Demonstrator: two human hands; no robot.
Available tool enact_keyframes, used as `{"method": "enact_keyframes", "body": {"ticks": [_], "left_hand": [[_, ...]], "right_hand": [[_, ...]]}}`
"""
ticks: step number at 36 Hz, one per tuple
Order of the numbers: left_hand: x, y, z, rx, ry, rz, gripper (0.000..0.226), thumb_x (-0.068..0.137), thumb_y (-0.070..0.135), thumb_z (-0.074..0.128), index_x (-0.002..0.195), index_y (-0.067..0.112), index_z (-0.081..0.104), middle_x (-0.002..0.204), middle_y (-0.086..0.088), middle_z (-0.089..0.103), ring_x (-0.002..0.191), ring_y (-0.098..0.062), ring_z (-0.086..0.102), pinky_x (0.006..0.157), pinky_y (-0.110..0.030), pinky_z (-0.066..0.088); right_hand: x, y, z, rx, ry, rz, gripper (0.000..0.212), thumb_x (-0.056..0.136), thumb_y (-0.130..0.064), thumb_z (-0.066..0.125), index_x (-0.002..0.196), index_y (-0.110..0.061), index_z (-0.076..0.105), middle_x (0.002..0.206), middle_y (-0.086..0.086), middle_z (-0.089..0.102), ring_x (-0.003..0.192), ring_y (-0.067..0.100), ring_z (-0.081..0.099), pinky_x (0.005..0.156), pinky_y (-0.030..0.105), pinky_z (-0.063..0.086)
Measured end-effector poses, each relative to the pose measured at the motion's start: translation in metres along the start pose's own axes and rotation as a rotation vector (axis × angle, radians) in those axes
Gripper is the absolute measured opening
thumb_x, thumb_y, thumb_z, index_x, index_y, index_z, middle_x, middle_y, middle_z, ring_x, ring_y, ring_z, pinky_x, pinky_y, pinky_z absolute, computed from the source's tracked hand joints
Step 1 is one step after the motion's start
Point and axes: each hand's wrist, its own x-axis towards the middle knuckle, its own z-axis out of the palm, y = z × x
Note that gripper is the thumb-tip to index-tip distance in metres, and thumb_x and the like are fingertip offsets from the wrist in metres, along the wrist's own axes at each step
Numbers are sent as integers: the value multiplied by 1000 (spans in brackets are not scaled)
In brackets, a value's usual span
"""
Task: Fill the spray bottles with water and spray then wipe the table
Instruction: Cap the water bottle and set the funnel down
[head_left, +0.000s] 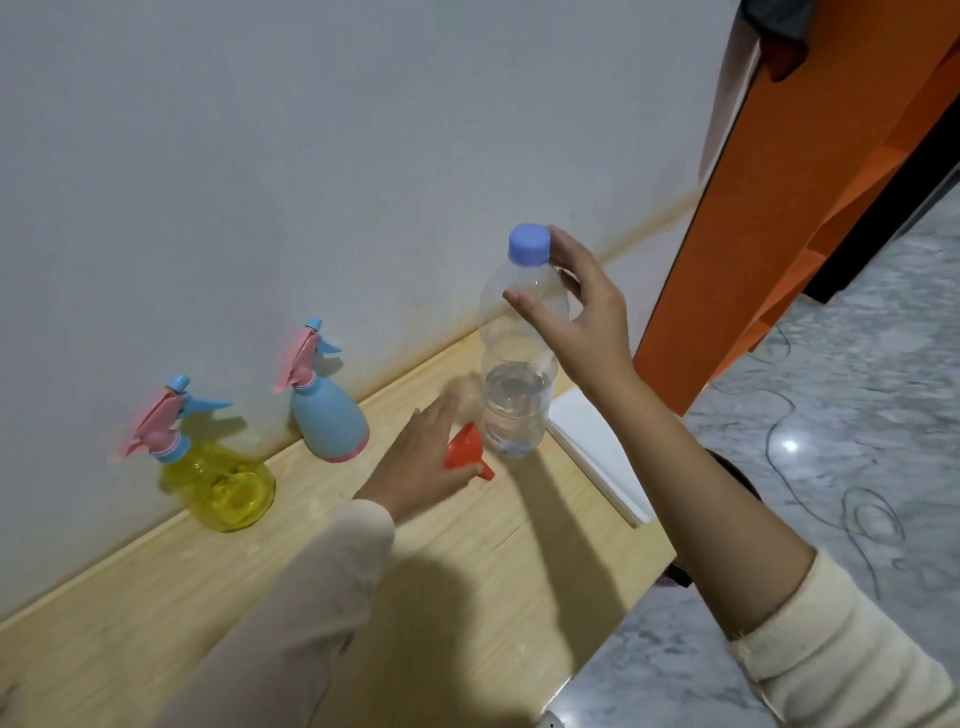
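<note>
A pale wall is seen across the left and middle, yellowed along its lower edge. To its right an orange panel is set upright — a grey cloth is draped over its top. Beyond, a grey marbled floor is marked by one bright glint, and a thin dark cable is strewn over it in loose loops. A flat white board is laid near the panel's foot.

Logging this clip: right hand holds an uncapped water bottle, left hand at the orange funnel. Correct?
No: the head view shows the water bottle with its purple cap on. The right hand holds it; the left hand is at the orange funnel.
</note>
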Motion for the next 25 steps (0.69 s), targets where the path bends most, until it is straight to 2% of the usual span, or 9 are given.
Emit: {"method": "enact_keyframes", "body": {"ticks": [2, 5, 9, 13, 15, 17, 21, 23, 25], "left_hand": [[2, -23, 11, 199, -128, 8, 103, 76, 48, 72, 151, 27, 4, 160, 3, 8, 144, -27, 19, 118, -42, 21], [8, -37, 19, 257, -206, 36, 111, 72, 35, 79, 151, 30, 2, 160, 4, 3, 142, -31, 21, 113, -40, 29], [25, -42, 18, 293, -212, 173, 112, 68, 24, 81, 151, 29, 6, 160, 4, 5, 141, -25, 24, 111, -35, 34], [41, -44, 18, 302, -288, 217, 108, 69, 20, 79, 152, 23, 10, 159, 0, 15, 143, -23, 22, 111, -40, 34], [47, -43, 16, 235, -297, 203, 93, 70, 17, 77, 146, 27, 23, 150, 1, 33, 135, -23, 36, 102, -41, 43], [51, -44, 14, 179, -308, 196, 82, 69, 15, 75, 137, 32, 32, 139, 8, 43, 121, -19, 47, 90, -40, 50], [50, -43, 13, 109, -289, 183, 63, 66, 15, 70, 119, 34, 41, 115, 16, 47, 101, -9, 52, 76, -33, 52], [45, -41, 11, 38, -249, 147, 60, 66, 17, 72, 115, 32, 42, 107, 16, 46, 95, -6, 50, 71, -24, 48], [39, -40, 11, -82, -199, 70, 58, 65, 21, 74, 113, 28, 42, 104, 13, 48, 92, -7, 52, 68, -23, 48]], "right_hand": [[-7, 10, -2, 45, -54, 72, 76, 77, -32, 76, 142, -22, 37, 141, -7, 46, 123, 6, 47, 102, 18, 38], [-18, 25, -1, 89, -121, 152, 91, 75, -28, 78, 147, -25, 22, 151, -5, 31, 131, 6, 37, 99, 11, 35], [-33, 48, 2, 50, -246, 196, 111, 67, -30, 84, 149, -33, 8, 156, -8, 21, 136, 11, 35, 105, 23, 36], [-39, 62, 4, 30, -253, 206, 108, 68, -29, 84, 144, -43, 8, 153, -9, 25, 133, 7, 35, 104, 21, 34], [-40, 67, 5, 15, -254, 220, 104, 70, -29, 83, 143, -43, 10, 150, -8, 30, 134, 7, 35, 108, 27, 35], [-40, 71, 6, -15, -252, 236, 100, 71, -30, 81, 145, -34, 15, 147, -8, 35, 132, 7, 38, 108, 33, 38], [-42, 75, 10, -49, -256, 252, 98, 69, -30, 83, 145, -31, 21, 137, -17, 40, 128, 2, 40, 104, 27, 39], [-43, 76, 13, -69, -263, 269, 102, 65, -29, 85, 144, -31, 21, 134, -16, 40, 125, 4, 41, 101, 24, 37], [-43, 77, 17, -80, -247, 292, 102, 63, -30, 87, 143, -31, 24, 128, -18, 41, 120, 5, 43, 98, 23, 37]]}}
